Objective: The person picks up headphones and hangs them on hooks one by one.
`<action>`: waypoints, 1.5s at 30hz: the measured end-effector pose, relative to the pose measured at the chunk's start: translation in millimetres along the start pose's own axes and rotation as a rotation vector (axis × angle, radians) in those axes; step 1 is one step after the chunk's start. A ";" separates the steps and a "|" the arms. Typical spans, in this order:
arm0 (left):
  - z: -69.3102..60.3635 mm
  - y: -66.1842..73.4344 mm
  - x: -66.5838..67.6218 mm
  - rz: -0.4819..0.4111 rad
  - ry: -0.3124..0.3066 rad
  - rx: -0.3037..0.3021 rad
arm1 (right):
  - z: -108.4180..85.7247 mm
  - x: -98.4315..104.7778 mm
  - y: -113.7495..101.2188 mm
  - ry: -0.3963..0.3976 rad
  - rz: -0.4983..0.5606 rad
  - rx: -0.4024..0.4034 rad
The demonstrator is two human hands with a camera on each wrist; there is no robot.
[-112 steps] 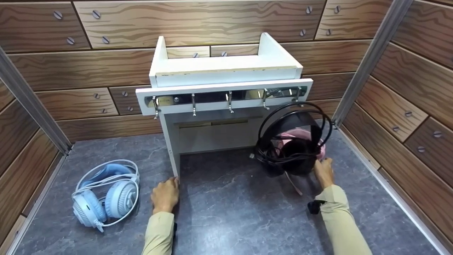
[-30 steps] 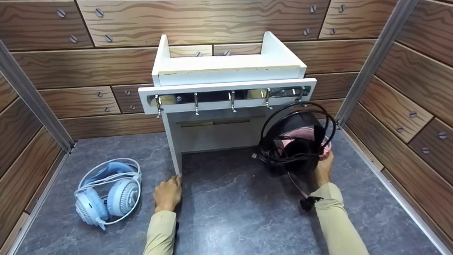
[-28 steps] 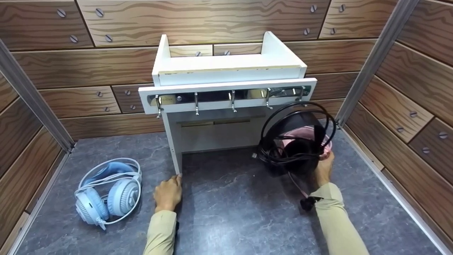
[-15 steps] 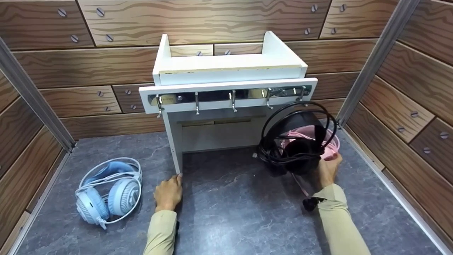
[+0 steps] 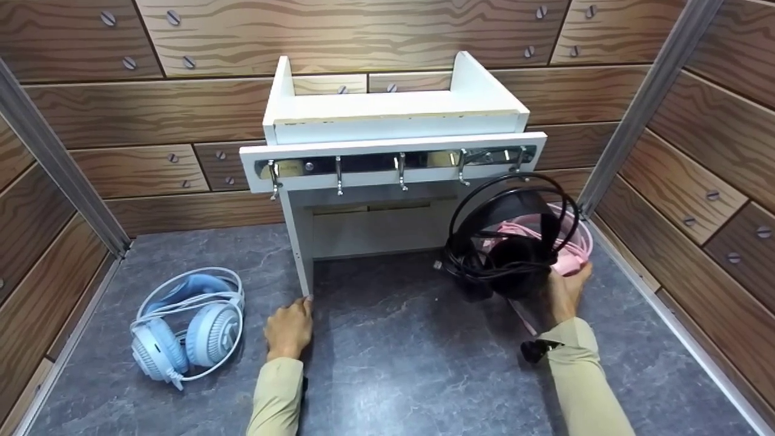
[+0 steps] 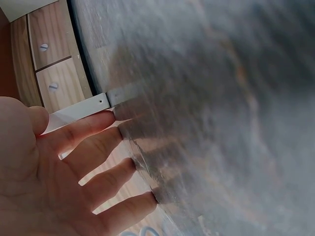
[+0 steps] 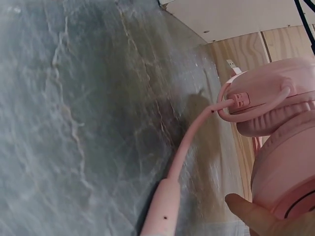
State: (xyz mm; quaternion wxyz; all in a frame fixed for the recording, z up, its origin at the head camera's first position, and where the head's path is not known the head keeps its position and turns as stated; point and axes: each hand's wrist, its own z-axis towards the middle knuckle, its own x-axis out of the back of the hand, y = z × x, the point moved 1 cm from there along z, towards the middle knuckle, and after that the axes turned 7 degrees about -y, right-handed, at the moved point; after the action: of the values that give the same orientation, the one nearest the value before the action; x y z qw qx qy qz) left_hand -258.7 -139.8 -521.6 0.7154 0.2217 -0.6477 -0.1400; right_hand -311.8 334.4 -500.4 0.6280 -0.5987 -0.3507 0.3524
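My left hand [image 5: 289, 327] touches the foot of the white hook rack's left side panel [image 5: 298, 260]; in the left wrist view its fingers [image 6: 93, 150] are spread and fairly straight, tips on the tabletop. Pink headphones [image 5: 569, 260] with a bundled cable are gripped by my right hand [image 5: 566, 293], partly hidden behind black headphones [image 5: 514, 254]. The right wrist view shows my thumb [image 7: 246, 211] against a pink ear cup [image 7: 290, 162], the microphone boom [image 7: 184, 147] pointing down. The black headphones appear to hang at the rack's rightmost hook [image 5: 522, 158], black cable looped over them.
Light blue headphones [image 5: 184, 327] lie on the grey marbled tabletop [image 5: 387, 375] at the left. Several metal hooks line the rack's front board [image 5: 369, 142]. Wood-patterned walls [image 5: 678, 212] enclose the back and sides.
My right hand has moved the pink headphones rightward and slightly up, so more of them shows beside the black pair. The left hand stays at the rack's foot. The head view shifts slightly.
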 end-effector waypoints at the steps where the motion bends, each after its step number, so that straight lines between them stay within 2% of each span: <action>1: 0.1 -0.3 -0.2 0.000 -0.006 0.003 | -0.1 0.3 -0.2 -0.001 0.019 0.003; 5: 0.3 -0.9 -0.2 -0.003 -0.026 0.017 | -0.2 0.3 -3.2 0.008 0.075 0.052; 10: 0.3 -0.3 -0.1 0.002 -0.015 0.015 | 1.8 0.7 -6.8 0.045 0.100 0.127; 20: -0.2 1.3 -0.6 0.007 -0.013 0.006 | 0.9 0.3 -11.6 0.074 0.318 0.149; 29: 0.3 2.3 -0.8 0.012 -0.009 -0.001 | -2.3 3.3 -15.1 0.084 0.363 0.164; 35: 0.6 3.1 -1.1 0.013 0.005 -0.012 | -3.9 6.7 -15.1 0.114 0.393 0.215; 45: 0.6 1.6 -0.1 0.028 -0.015 -0.010 | -7.8 5.2 -18.0 0.136 0.508 0.264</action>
State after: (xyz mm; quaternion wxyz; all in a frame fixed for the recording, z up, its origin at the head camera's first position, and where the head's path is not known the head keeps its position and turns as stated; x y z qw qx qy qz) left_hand -259.5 -138.5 -520.9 0.7136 0.2080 -0.6553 -0.1346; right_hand -302.0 334.3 -482.6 0.6141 -0.6029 -0.0977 0.4998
